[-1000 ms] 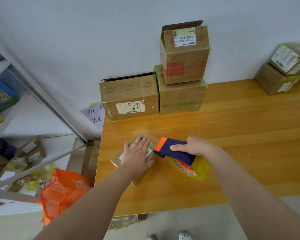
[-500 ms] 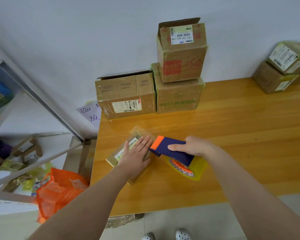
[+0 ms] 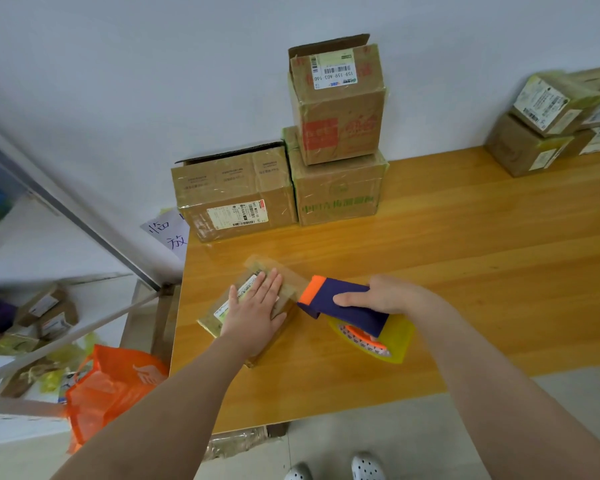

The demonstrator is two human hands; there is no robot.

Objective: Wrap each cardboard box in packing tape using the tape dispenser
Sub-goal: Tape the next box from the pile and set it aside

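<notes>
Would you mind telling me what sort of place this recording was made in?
Probably a parcel packing or dispatch room: taped cardboard boxes with shipping labels stacked on the wooden table, a tape dispenser in the right hand, and metal shelving holding more labelled parcels.

We are in a parcel room, a plain space for packing and shipping goods. Taped cardboard boxes stand on the wooden table (image 3: 482, 265) against the bare white wall (image 3: 153, 81): a wide box (image 3: 236, 192), a stack of two (image 3: 338, 150) just beside it, and more boxes (image 3: 541, 126) at the far right. Most carry printed shipping labels (image 3: 238, 216) with barcodes. A tape dispenser (image 3: 343, 306) is held over the table's near part. To our left we see a metal rack (image 3: 94, 239) holding small labelled parcels (image 3: 45, 313), with an orange bag (image 3: 108, 389) near it. A handwritten note (image 3: 168, 232) hangs by the table's corner.
</notes>
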